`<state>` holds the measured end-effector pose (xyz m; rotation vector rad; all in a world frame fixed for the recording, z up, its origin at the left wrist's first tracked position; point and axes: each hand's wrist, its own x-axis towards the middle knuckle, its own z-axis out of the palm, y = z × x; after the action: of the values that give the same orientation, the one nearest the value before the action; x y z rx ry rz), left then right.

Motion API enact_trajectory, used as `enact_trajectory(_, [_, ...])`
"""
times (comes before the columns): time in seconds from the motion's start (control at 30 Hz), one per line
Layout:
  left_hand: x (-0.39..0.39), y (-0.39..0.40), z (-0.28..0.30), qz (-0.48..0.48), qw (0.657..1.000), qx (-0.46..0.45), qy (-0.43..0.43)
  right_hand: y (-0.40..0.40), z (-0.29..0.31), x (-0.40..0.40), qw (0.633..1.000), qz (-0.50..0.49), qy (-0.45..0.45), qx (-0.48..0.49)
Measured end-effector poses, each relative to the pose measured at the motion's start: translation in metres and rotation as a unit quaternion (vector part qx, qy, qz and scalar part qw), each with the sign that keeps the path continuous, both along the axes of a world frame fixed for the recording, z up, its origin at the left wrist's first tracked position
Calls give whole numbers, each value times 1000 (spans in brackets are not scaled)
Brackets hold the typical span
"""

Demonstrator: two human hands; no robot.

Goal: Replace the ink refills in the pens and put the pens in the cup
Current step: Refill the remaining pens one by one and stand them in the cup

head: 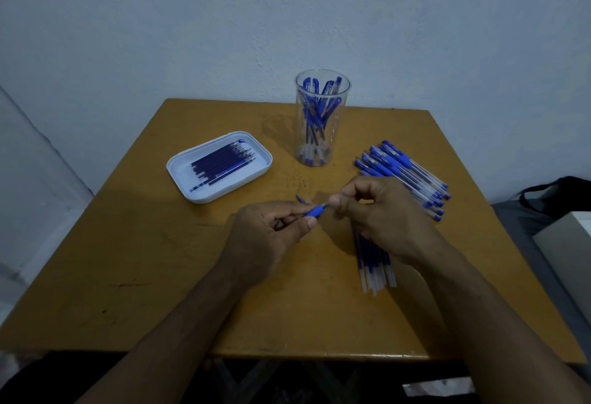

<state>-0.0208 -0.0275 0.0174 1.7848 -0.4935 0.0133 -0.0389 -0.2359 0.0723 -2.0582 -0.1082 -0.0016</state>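
My left hand (271,231) grips a pen (315,211) by its blue grip, the tip pointing right. My right hand (377,208) pinches the pen's tip end with thumb and fingers. A small blue cap (300,199) lies on the table just behind the pen. A clear cup (321,116) at the back holds several blue pens. A white tray (220,165) on the left holds several dark blue refills. A pile of blue pens (406,173) lies at the right. Several used refills (374,263) lie partly under my right wrist.
The brown table (160,259) stands against a pale wall. A dark bag (556,192) and a grey box (566,243) sit off the table's right side.
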Motion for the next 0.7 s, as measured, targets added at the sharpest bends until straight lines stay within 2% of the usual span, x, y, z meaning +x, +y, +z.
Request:
enact_trajectory(0.07, [-1,0,0,4,1000,-4,0,1,-1,0,1000,-8,-9,-20])
enact_trajectory(0.27, [-1,-1,1,4,1000,-9,0,-1,-2,0,998,25,13,50])
enact_trajectory(0.4, [0,-1,0,6,1000,3,-18,1,-4,0,1000,-2,-10,-2])
enact_trajectory(0.53, [0,-1,-1,7,1000,10,-19,0,0,1,998,30,5,55])
enact_trajectory(0.7, [2,0,-5,14,998,27,-53,1,-2,1,999,13,5,37])
